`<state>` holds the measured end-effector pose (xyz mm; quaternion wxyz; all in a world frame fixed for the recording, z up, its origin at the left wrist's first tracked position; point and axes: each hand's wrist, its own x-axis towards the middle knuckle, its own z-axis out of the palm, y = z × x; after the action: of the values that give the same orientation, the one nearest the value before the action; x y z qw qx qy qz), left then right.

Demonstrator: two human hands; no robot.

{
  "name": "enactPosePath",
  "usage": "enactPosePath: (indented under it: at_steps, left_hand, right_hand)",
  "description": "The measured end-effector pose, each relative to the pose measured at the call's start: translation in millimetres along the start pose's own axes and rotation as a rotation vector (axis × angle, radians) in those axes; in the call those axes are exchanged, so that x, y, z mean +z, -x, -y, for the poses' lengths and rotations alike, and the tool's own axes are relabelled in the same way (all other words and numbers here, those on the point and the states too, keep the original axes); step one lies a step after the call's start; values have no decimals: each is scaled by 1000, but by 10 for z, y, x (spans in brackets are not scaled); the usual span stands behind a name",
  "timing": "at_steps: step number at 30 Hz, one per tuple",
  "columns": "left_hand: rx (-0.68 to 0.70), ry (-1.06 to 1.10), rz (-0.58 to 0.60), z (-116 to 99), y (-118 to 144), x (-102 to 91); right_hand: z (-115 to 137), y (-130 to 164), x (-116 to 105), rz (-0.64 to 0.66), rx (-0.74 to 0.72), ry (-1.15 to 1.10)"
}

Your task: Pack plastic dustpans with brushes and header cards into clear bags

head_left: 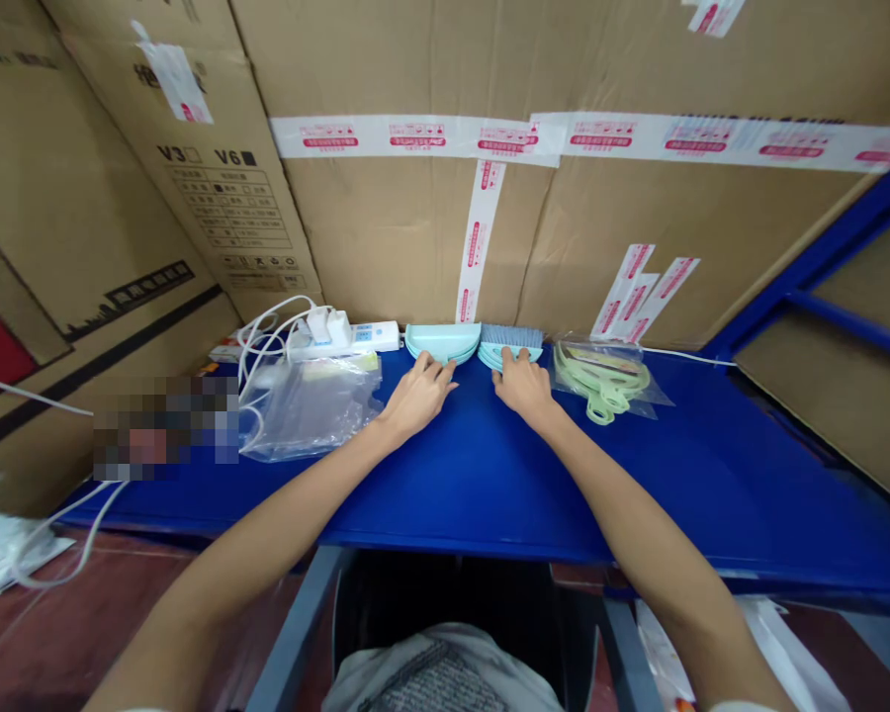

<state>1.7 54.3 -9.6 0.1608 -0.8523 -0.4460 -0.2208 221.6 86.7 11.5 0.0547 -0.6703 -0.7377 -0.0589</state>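
A stack of pale turquoise mini dustpans (pixel 443 341) stands at the back of the blue table, against the cardboard. My left hand (pixel 419 394) touches its front edge with fingers spread and the thumb apart. Beside it on the right is a matching hand brush (pixel 513 338) with grey-blue bristles pointing to the back. My right hand (pixel 523 384) rests its spread fingertips on the brush's turquoise body. Neither hand is visibly wrapped round anything. Right of the brush, light green flat items with loop handles (pixel 604 381) lie in a clear plastic bag.
A white power strip (pixel 375 337) with plugs and tangled cables lies back left. Clear plastic bags (pixel 311 405) lie in front of it. Cardboard panels (pixel 400 227) rise behind and left of the blue table (pixel 452 494). A blue metal frame (pixel 808 252) borders the right.
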Motion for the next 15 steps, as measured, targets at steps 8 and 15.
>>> enactPosePath:
  at_steps: [8,15]
  left_hand:
    - [28,-21,29,15,10,-20]
    - [20,-97,72,-22,-29,25]
  right_hand:
    - [-76,140,-140,-21,10,-8]
    - [-64,292,-338,97,-15,-14]
